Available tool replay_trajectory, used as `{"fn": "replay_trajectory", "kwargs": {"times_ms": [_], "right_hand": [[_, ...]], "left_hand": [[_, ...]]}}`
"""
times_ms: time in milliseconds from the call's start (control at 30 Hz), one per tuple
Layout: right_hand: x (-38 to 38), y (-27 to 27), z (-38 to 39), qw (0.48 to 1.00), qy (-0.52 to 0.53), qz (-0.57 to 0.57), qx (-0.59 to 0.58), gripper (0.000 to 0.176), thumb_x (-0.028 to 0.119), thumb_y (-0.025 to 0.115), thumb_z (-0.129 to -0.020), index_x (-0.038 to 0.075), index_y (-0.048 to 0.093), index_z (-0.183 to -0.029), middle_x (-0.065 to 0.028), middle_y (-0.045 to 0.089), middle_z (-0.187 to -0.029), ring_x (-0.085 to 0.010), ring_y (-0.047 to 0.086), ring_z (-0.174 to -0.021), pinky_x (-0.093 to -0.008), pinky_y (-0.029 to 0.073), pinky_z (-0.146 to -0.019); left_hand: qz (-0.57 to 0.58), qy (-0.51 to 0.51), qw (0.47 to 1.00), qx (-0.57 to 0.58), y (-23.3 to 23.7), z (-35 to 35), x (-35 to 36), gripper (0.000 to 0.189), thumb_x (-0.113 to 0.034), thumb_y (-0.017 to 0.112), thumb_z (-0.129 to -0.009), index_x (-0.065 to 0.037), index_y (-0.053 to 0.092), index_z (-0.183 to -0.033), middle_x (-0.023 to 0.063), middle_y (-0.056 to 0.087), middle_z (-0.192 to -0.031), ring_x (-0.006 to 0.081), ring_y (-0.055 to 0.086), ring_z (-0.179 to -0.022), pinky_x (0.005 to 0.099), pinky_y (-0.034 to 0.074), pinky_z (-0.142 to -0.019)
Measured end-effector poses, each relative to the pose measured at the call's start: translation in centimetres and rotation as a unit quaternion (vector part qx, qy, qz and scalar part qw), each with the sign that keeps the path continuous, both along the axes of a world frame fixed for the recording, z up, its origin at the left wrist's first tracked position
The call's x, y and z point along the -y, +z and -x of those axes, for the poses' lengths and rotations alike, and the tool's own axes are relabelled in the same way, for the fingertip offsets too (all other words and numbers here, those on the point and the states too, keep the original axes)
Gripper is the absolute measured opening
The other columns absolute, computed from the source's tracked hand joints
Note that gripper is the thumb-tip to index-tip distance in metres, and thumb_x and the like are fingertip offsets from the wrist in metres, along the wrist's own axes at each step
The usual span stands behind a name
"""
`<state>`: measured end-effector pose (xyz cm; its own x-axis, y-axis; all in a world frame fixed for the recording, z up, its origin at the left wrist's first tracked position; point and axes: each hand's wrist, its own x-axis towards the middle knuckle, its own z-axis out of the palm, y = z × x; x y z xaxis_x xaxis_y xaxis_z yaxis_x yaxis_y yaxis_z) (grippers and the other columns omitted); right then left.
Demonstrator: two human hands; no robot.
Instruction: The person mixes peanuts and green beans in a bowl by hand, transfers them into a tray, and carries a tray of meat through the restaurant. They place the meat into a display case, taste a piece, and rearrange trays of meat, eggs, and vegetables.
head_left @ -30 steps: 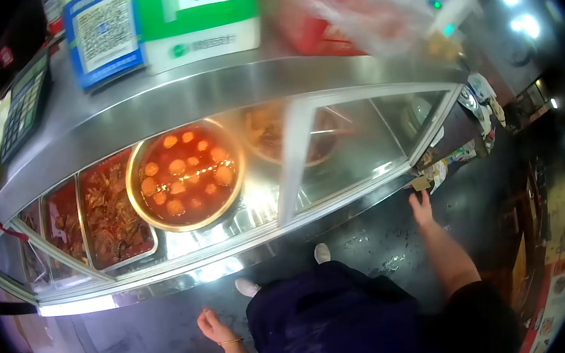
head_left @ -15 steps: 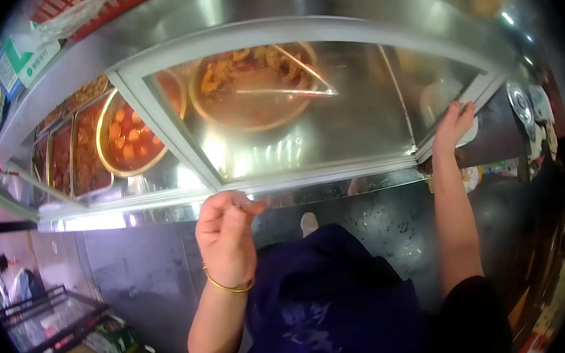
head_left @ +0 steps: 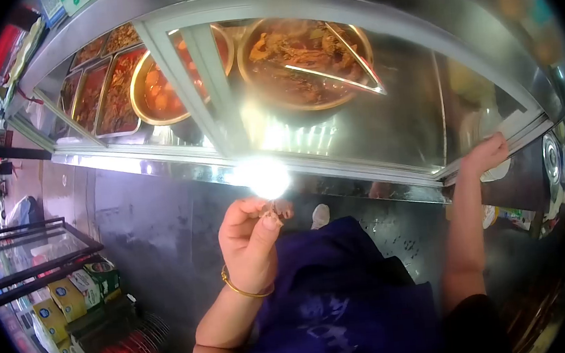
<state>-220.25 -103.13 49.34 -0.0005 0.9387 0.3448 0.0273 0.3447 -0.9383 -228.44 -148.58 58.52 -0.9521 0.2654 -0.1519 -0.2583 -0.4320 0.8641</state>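
Note:
My left hand [head_left: 248,240], with a gold bangle at the wrist, is raised in front of the glass-fronted food cabinet. Thumb and fingers pinch a small brownish piece [head_left: 274,212], too small to identify. A bright glare on the cabinet's lower rail is just above it. My right hand [head_left: 485,155] has its fingers curled against the glass sliding door's frame [head_left: 521,135] at the cabinet's right end. Behind the front stands a large bowl of stewed food [head_left: 301,84], with metal tongs [head_left: 334,78] across its right side.
Left in the cabinet are a second bowl with round pieces in red sauce [head_left: 161,89] and several metal trays of food [head_left: 94,95]. A black rack [head_left: 34,255] and boxes [head_left: 68,299] stand at lower left. The dark floor [head_left: 151,208] lies below the cabinet.
The view has shifted, so the cabinet sits higher. A second upright bar now shows beside the first, and the stew bowl looks clearer. The pinched piece in my left hand is now visible.

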Motion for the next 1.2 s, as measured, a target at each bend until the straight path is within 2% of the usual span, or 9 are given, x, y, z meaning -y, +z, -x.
{"fn": "replay_trajectory", "kwargs": {"times_ms": [100,200,300,433,500,667,800,1033,1200], "right_hand": [[8.1,0.7,3.7,0.996,-0.007,-0.088,-0.014,0.023,0.01,0.054,-0.083,-0.002,0.048,-0.102,-0.007,0.049,-0.093,-0.013,0.047,-0.083,-0.0268,0.041,-0.073],[12.9,0.8,4.2,0.984,0.151,-0.062,0.065,0.043,0.003,0.054,-0.083,-0.002,0.038,-0.123,-0.0093,0.045,-0.11,-0.0156,0.046,-0.097,-0.0272,0.039,-0.088],[14.8,1.3,4.3,0.958,0.278,-0.013,-0.065,0.044,0.003,0.052,-0.085,-0.002,0.038,-0.126,-0.0097,0.045,-0.116,-0.0167,0.046,-0.101,-0.0281,0.039,-0.09],[14.5,1.3,5.6,0.982,0.185,0.043,0.008,0.053,0.023,0.042,-0.093,-0.002,0.027,-0.138,-0.0155,0.035,-0.136,-0.0224,0.039,-0.118,-0.036,0.028,-0.104],[17.4,-0.3,6.8,0.95,0.309,-0.046,-0.022,0.059,0.029,0.034,-0.095,0.0,0.017,-0.143,-0.0185,0.022,-0.146,-0.0269,0.026,-0.133,-0.0375,0.019,-0.11],[19.4,0.6,9.2,0.975,0.146,-0.084,0.142,0.058,0.028,0.032,-0.096,-0.009,0.018,-0.139,-0.0249,0.023,-0.143,-0.0306,0.027,-0.133,-0.0374,0.019,-0.11],[22.3,2.7,10.1,0.97,0.242,-0.006,0.011,0.058,0.02,0.04,-0.09,-0.007,0.024,-0.139,-0.0232,0.034,-0.138,-0.0293,0.039,-0.123,-0.0353,0.027,-0.105],[31.7,2.8,14.7,0.915,0.399,0.05,0.028,0.068,0.002,0.051,-0.086,-0.006,0.015,-0.143,-0.0188,0.026,-0.142,-0.0266,0.036,-0.127,-0.034,0.029,-0.105],[37.2,3.2,19.0,0.878,0.471,0.063,0.053,0.058,0.003,0.048,-0.09,-0.003,0.024,-0.142,-0.0174,0.033,-0.141,-0.0242,0.037,-0.128,-0.0331,0.033,-0.102]], "left_hand": [[-0.009,-0.026,0.999,-0.034,0.5,-0.5,-0.3,0.023,-0.02,0.066,-0.085,-0.004,0.053,-0.095,0.01,0.058,-0.086,0.0218,0.058,-0.081,0.0444,0.046,-0.088],[-0.029,-0.022,0.993,-0.113,1.8,-0.5,0.1,0.017,-0.007,0.064,-0.084,-0.001,0.055,-0.097,0.0112,0.06,-0.088,0.0202,0.058,-0.079,0.0374,0.048,-0.08],[-0.032,0.016,0.974,-0.222,4.0,-0.2,1.9,0.014,0.002,0.061,-0.084,-0.001,0.056,-0.097,0.0122,0.061,-0.087,0.0206,0.06,-0.076,0.0391,0.049,-0.079],[-0.007,0.089,0.932,-0.352,7.5,-0.5,5.4,0.015,-0.004,0.069,-0.08,-0.004,0.062,-0.093,0.0085,0.06,-0.085,0.0221,0.06,-0.076,0.0427,0.047,-0.085],[-0.022,0.081,0.916,-0.392,8.9,-0.7,7.6,0.016,-0.006,0.072,-0.079,-0.005,0.064,-0.093,0.0067,0.06,-0.084,0.0222,0.06,-0.078,0.0422,0.047,-0.086],[0.022,0.096,0.891,-0.444,11.4,-1.6,12.1,0.009,-0.017,0.065,-0.085,-0.009,0.061,-0.084,0.0049,0.058,-0.078,0.021,0.058,-0.074,0.0408,0.045,-0.086],[0.001,0.137,0.868,-0.478,11.3,-1.8,14.0,0.006,-0.012,0.067,-0.083,-0.009,0.061,-0.084,0.0042,0.059,-0.078,0.0198,0.058,-0.074,0.04,0.045,-0.086],[-0.019,0.09,0.816,-0.57,12.7,0.1,18.8,0.003,-0.01,0.066,-0.082,-0.007,0.065,-0.082,0.0066,0.062,-0.081,0.0218,0.06,-0.077,0.0399,0.045,-0.083],[-0.012,0.104,0.795,-0.597,13.9,0.2,22.2,0.004,-0.005,0.066,-0.08,-0.007,0.066,-0.084,0.0057,0.064,-0.081,0.0194,0.062,-0.076,0.0358,0.049,-0.078]]}}
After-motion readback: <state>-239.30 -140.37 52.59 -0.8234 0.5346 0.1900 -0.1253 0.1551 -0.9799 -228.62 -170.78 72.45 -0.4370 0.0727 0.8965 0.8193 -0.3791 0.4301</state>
